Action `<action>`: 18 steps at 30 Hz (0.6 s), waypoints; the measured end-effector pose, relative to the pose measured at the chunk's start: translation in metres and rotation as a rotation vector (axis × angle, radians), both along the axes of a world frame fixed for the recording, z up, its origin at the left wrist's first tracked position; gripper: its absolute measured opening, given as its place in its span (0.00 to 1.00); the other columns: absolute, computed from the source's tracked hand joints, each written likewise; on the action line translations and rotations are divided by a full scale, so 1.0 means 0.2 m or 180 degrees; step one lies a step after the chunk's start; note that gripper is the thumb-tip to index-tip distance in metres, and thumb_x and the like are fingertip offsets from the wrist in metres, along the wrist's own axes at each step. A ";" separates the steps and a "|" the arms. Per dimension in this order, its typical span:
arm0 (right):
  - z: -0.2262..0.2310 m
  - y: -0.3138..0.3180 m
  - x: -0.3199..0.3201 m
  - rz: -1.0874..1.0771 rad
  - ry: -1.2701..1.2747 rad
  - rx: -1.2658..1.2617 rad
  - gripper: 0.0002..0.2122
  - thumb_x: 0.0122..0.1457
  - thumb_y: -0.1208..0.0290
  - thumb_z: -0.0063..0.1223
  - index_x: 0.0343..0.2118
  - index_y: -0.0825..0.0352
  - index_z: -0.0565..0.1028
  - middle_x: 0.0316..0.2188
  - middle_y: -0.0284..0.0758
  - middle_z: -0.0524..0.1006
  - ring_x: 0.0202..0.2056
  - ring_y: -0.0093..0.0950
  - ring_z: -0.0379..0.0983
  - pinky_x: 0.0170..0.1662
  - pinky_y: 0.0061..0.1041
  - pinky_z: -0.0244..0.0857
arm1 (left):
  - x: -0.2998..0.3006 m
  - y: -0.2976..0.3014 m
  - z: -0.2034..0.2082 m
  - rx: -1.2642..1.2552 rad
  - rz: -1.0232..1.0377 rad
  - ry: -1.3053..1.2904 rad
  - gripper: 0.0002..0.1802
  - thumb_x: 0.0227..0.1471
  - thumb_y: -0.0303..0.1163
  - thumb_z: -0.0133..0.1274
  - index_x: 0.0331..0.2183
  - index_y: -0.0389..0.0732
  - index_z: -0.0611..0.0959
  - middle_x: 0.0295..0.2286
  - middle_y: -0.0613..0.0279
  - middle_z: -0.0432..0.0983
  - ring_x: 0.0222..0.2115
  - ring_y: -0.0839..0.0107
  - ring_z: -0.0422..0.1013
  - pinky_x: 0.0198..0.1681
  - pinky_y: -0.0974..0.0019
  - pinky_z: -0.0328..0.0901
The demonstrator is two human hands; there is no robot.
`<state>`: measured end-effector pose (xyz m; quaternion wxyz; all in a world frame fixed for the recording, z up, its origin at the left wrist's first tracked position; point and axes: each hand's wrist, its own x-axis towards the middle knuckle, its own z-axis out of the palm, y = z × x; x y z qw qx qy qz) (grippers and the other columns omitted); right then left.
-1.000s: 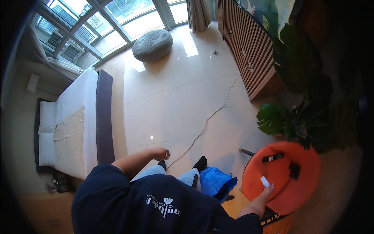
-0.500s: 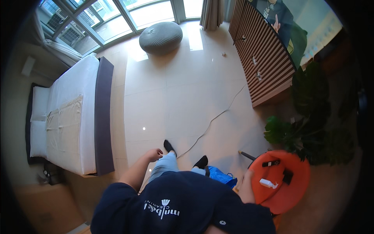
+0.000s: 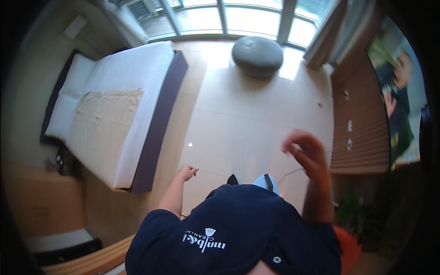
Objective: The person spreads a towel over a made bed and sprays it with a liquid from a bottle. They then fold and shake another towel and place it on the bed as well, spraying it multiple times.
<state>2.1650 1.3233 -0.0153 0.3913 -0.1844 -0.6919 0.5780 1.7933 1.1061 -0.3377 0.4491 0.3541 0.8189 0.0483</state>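
Note:
My left hand (image 3: pixel 187 173) hangs low over the floor on the left, its fingers loosely curled in, and nothing shows in them. My right hand (image 3: pixel 306 152) is lifted out in front on the right, smeared by motion. Its fingers curve toward the thumb with a gap between, and I see nothing held there. Both hands are apart from any object. Below the right hand, a thin pale cable (image 3: pixel 293 172) lies on the floor.
A bed (image 3: pixel 158 123) with a beige throw (image 3: pixel 103 117) stands to the left. Ahead, a grey pouf (image 3: pixel 257 56) sits before the windows. A slatted cabinet (image 3: pixel 357 123) and a screen (image 3: pixel 396 91) line the right; an orange chair (image 3: pixel 348 247) is low right.
My right arm has risen from beside the orange chair to out in front. The view has turned left, shifting the pouf and bed rightward. The blue bag is out of sight.

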 end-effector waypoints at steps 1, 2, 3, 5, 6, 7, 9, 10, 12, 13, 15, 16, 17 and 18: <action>0.23 -0.03 -0.07 0.0587 0.0570 -0.0048 0.05 0.50 0.77 0.46 0.27 0.73 0.71 0.24 0.37 0.70 0.24 0.26 0.66 0.27 0.21 0.61 | -0.10 -0.05 -0.05 0.0137 0.0516 -0.0109 0.13 0.47 0.40 0.51 0.23 0.39 0.79 0.16 0.65 0.72 0.17 0.75 0.67 0.21 0.69 0.62; 0.36 0.05 -0.11 0.1659 0.1075 0.0702 0.05 0.51 0.76 0.44 0.24 0.72 0.70 0.24 0.40 0.69 0.22 0.29 0.66 0.23 0.23 0.61 | -0.15 -0.02 -0.09 0.0302 0.0882 -0.0237 0.14 0.48 0.40 0.50 0.24 0.39 0.79 0.17 0.64 0.71 0.17 0.75 0.67 0.21 0.68 0.62; 0.48 0.14 -0.15 0.3014 0.1556 0.1178 0.07 0.52 0.76 0.43 0.20 0.71 0.69 0.24 0.42 0.68 0.20 0.33 0.66 0.18 0.25 0.60 | -0.19 -0.02 -0.10 0.0276 0.1064 -0.0249 0.14 0.47 0.40 0.50 0.24 0.39 0.79 0.17 0.63 0.72 0.18 0.74 0.68 0.22 0.68 0.63; 0.71 0.18 -0.19 0.3103 0.2133 0.2071 0.08 0.57 0.73 0.40 0.29 0.71 0.72 0.25 0.41 0.71 0.25 0.32 0.71 0.33 0.34 0.65 | -0.20 0.14 -0.14 0.0303 0.1202 -0.0302 0.14 0.47 0.40 0.48 0.25 0.39 0.79 0.19 0.61 0.74 0.19 0.73 0.70 0.24 0.67 0.64; 0.80 0.16 -0.23 0.2419 0.2013 0.2121 0.07 0.51 0.77 0.38 0.23 0.54 0.65 0.15 0.26 0.68 0.14 0.18 0.62 0.21 0.15 0.59 | -0.19 0.17 -0.17 0.0197 0.1167 -0.0343 0.14 0.47 0.40 0.48 0.26 0.39 0.79 0.19 0.61 0.74 0.19 0.73 0.70 0.24 0.67 0.64; 0.81 0.25 -0.28 0.2638 0.2062 0.2038 0.06 0.52 0.77 0.38 0.24 0.56 0.66 0.17 0.27 0.68 0.15 0.19 0.63 0.22 0.16 0.60 | -0.20 0.06 -0.23 0.0072 0.1312 -0.0314 0.14 0.47 0.40 0.47 0.27 0.39 0.78 0.19 0.61 0.75 0.19 0.73 0.70 0.23 0.66 0.64; 0.86 0.39 -0.37 0.2993 0.2041 0.2000 0.05 0.52 0.76 0.38 0.27 0.59 0.68 0.20 0.29 0.69 0.18 0.20 0.66 0.23 0.18 0.62 | -0.17 -0.09 -0.34 -0.0005 0.1322 -0.0354 0.12 0.47 0.38 0.46 0.25 0.40 0.78 0.18 0.61 0.74 0.17 0.74 0.69 0.21 0.67 0.63; 0.88 0.48 -0.40 0.3173 0.2038 0.1980 0.06 0.52 0.76 0.38 0.28 0.61 0.69 0.21 0.29 0.70 0.19 0.21 0.67 0.23 0.19 0.63 | -0.14 -0.16 -0.40 -0.0073 0.1382 -0.0465 0.12 0.46 0.39 0.46 0.23 0.41 0.77 0.16 0.61 0.73 0.15 0.73 0.68 0.19 0.66 0.62; 0.91 0.67 -0.51 0.3433 0.2095 0.2047 0.06 0.53 0.75 0.37 0.28 0.61 0.69 0.21 0.29 0.70 0.19 0.21 0.66 0.24 0.19 0.62 | -0.02 -0.18 -0.43 -0.0104 0.1603 -0.0654 0.13 0.46 0.39 0.46 0.21 0.41 0.77 0.14 0.62 0.72 0.14 0.73 0.66 0.17 0.67 0.60; 0.92 0.75 -0.58 0.3618 0.2175 0.2034 0.06 0.53 0.75 0.37 0.27 0.61 0.70 0.21 0.29 0.69 0.19 0.22 0.66 0.24 0.19 0.62 | 0.04 -0.20 -0.44 -0.0354 0.1863 -0.0830 0.13 0.46 0.39 0.46 0.20 0.41 0.77 0.14 0.62 0.71 0.14 0.73 0.67 0.16 0.68 0.60; 0.94 0.91 -0.73 0.4011 0.2393 0.1983 0.07 0.53 0.74 0.37 0.26 0.60 0.70 0.20 0.29 0.69 0.20 0.22 0.66 0.24 0.20 0.61 | 0.18 -0.24 -0.44 -0.0559 0.1760 -0.0811 0.14 0.48 0.40 0.46 0.23 0.41 0.77 0.18 0.62 0.73 0.16 0.74 0.67 0.16 0.69 0.60; 0.95 0.99 -0.79 0.4182 0.2487 0.1968 0.07 0.53 0.73 0.36 0.26 0.60 0.71 0.20 0.29 0.69 0.20 0.22 0.66 0.25 0.20 0.61 | 0.22 -0.21 -0.41 -0.0561 0.1782 -0.0861 0.14 0.48 0.41 0.46 0.24 0.41 0.77 0.21 0.63 0.74 0.17 0.74 0.68 0.16 0.69 0.60; 0.96 1.05 -0.85 0.4349 0.2516 0.1981 0.08 0.54 0.73 0.36 0.26 0.60 0.71 0.20 0.29 0.69 0.20 0.22 0.66 0.25 0.20 0.60 | 0.24 -0.05 -0.26 -0.0682 0.1921 -0.0946 0.13 0.49 0.41 0.46 0.29 0.42 0.77 0.25 0.64 0.74 0.20 0.75 0.69 0.18 0.69 0.61; 0.97 1.11 -0.92 0.4564 0.2628 0.1918 0.08 0.54 0.72 0.36 0.25 0.60 0.71 0.20 0.29 0.69 0.20 0.22 0.66 0.25 0.20 0.60 | 0.27 -0.01 -0.20 -0.0571 0.2207 -0.0987 0.13 0.49 0.40 0.46 0.31 0.41 0.76 0.25 0.64 0.74 0.21 0.75 0.69 0.20 0.69 0.62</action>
